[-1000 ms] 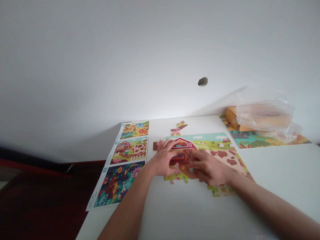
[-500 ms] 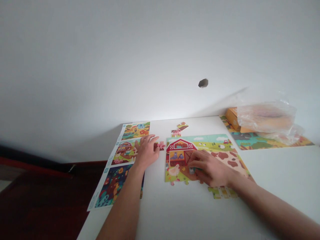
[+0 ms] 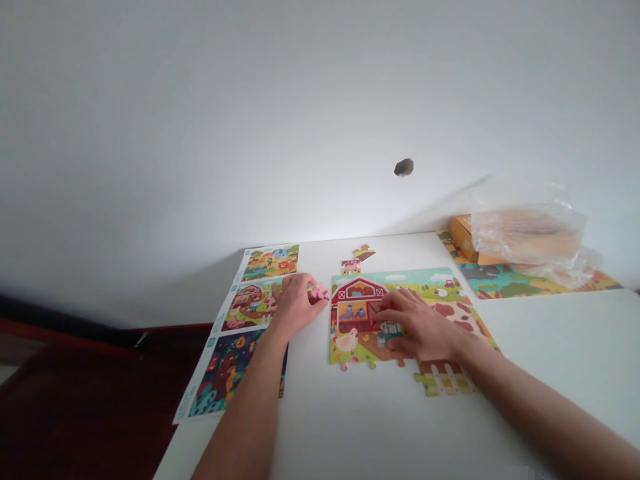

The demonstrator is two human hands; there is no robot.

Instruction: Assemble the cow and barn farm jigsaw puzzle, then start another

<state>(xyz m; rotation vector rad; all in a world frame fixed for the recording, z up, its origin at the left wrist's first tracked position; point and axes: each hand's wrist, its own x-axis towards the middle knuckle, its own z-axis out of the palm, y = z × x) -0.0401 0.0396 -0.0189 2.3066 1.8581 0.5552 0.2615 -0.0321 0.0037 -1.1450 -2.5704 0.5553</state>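
Observation:
My left hand is at the left of the farm puzzle, its thumb and fingers closed on a puzzle piece with a pink pig. The partly joined farm puzzle shows a red barn, a hen and a brown-spotted cow. My right hand rests on its middle, thumb and fingers apart over the blue-clad figure, hiding part of the picture. Below that hand a fence section sits by the puzzle's lower edge; my wrist covers some of it. Two loose puzzle pieces, one with a pig and one brown-green, lie beyond the barn.
A printed picture sheet with three scenes lies along the table's left edge. At the back right, an orange box and a clear plastic bag sit on another picture. The wall stands behind the table.
My left fingers have closed in on the pig piece. My right hand's thumb and fingers have opened on the puzzle, uncovering the blue-clad figure; more of the fence section shows.

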